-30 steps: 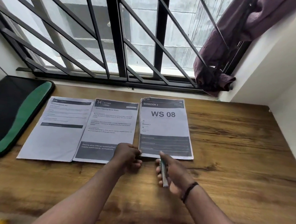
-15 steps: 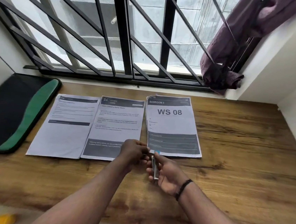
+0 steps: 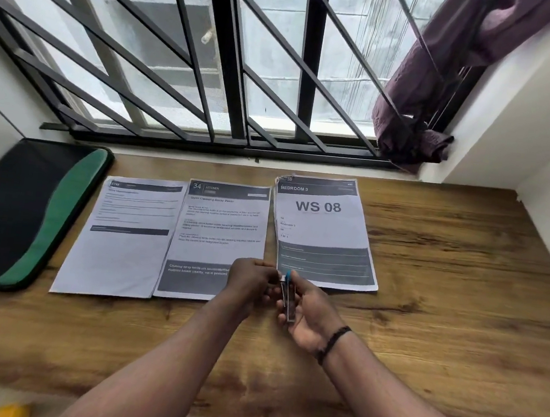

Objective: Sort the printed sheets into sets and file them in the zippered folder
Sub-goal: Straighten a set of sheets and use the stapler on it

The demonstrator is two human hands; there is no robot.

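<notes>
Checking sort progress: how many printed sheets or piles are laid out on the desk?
3, side by side on the wooden desk: left white form sheet, middle "34 KITCHEN" sheet, right "BEDROOM 3 / WS 08" sheet. More sheets may lie beneath each.

The right-hand sheet [image 3: 325, 230] on the tabletop [image 3: 463, 279] carries a dark header reading "BEDROOM 3", with "WS 08" in large bold letters below it and a small "Bedroom 3" line further down. The middle sheet [image 3: 220, 233] is headed "34" and "KITCHEN". The left sheet [image 3: 128, 237] has print too blurred to read.
</notes>
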